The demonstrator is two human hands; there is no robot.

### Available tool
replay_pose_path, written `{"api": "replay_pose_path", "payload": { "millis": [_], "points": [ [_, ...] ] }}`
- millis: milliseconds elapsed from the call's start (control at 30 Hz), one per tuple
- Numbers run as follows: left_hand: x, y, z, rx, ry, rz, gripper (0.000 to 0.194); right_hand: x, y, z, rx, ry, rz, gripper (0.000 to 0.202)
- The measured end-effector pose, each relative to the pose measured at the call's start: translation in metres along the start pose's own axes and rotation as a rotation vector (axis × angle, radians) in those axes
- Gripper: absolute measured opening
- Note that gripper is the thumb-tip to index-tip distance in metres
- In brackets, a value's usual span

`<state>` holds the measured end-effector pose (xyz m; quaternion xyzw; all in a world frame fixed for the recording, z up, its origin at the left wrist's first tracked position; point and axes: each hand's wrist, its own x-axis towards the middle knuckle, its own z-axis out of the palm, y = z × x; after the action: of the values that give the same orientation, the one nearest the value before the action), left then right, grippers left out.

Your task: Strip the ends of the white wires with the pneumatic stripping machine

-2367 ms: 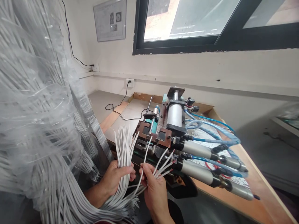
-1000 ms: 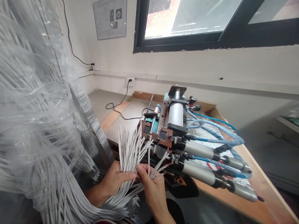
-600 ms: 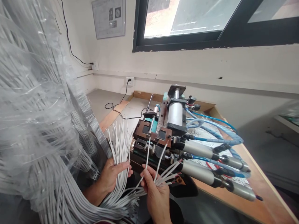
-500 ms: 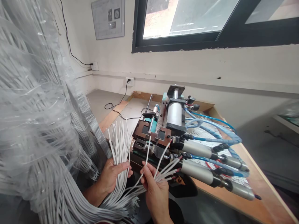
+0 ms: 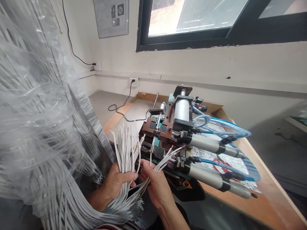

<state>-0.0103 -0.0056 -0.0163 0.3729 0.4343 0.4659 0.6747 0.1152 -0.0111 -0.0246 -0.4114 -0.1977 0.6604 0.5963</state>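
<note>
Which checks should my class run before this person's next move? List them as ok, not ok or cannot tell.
1. Left hand's grip closed around the wire bundle: ok.
2. Bundle tips level: not ok, they fan out at uneven heights.
3. Right hand's grip on the smaller group of wires: ok.
4. Upright wire above the right hand seated in the machine: cannot tell, its tip blends into the metal behind.
5. Black plug in the wall socket: ok.

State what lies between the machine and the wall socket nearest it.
Head view: a low brown edging and a black cable, looping across the tabletop toward the machine.
</note>
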Motion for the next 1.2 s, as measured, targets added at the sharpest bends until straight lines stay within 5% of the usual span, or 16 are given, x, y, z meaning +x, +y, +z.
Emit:
{"api": "replay_pose_path", "payload": {
  "millis": [133,267,467,900,1100,1200],
  "points": [
    [-0.002,0.0,0.003,0.016,-0.112,-0.071,0.018,-0.004,0.005,0.0,-0.081,0.001,-0.12,0.022],
    [0.0,-0.001,0.001,-0.029,-0.082,-0.078,0.012,-0.014,0.011,-0.005,-0.137,0.027,-0.215,0.023],
    [0.002,0.0,-0.002,-0.033,0.133,-0.126,0.018,-0.022,0.026,-0.022,-0.182,0.087,-0.178,0.022],
    [0.002,-0.001,-0.003,-0.031,0.111,-0.038,0.011,-0.02,0.016,-0.016,-0.147,0.134,-0.101,0.03],
    [0.002,-0.003,-0.003,-0.016,0.063,0.048,0.008,-0.001,0.05,-0.049,-0.637,0.144,-0.32,0.038],
    [0.002,-0.004,-0.003,-0.007,0.042,0.061,0.007,0.009,0.082,-0.078,-1.105,0.119,-0.236,0.038]
  ]
}}
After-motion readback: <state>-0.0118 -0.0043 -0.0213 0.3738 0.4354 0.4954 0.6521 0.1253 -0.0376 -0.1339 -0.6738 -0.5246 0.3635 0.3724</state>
